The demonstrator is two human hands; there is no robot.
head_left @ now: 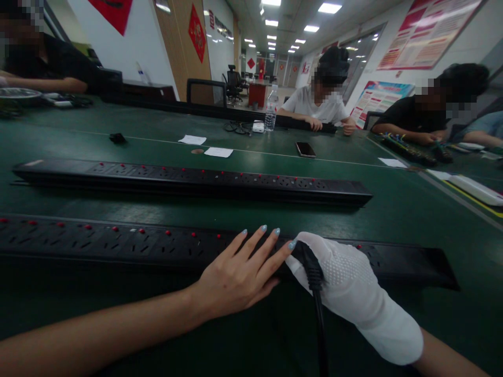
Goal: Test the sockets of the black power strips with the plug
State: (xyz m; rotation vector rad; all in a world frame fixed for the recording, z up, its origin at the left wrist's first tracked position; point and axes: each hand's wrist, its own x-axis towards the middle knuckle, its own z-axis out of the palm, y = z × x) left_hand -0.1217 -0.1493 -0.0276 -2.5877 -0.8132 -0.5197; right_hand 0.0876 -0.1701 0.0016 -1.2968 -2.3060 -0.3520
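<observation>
A long black power strip (pixel 157 246) with red-marked sockets lies across the green table in front of me. My left hand (pixel 239 272), bare with pale blue nails, rests on the strip with its fingers spread and holds nothing. Right beside its fingertips, my right hand (pixel 338 267), in a white dotted glove, grips a black plug (pixel 308 259) against the strip. The plug's cable (pixel 320 330) hangs down toward the bottom edge. The plug's prongs are hidden. Farther back lies a second black power strip (pixel 196 180), parallel to the first.
Beyond the strips are a phone (pixel 305 150), white papers (pixel 218 152), a small black piece (pixel 117 138) and a water bottle (pixel 271 110). A person in white (pixel 330 110) sits opposite, touching a long black bar. Other people sit at the left and right.
</observation>
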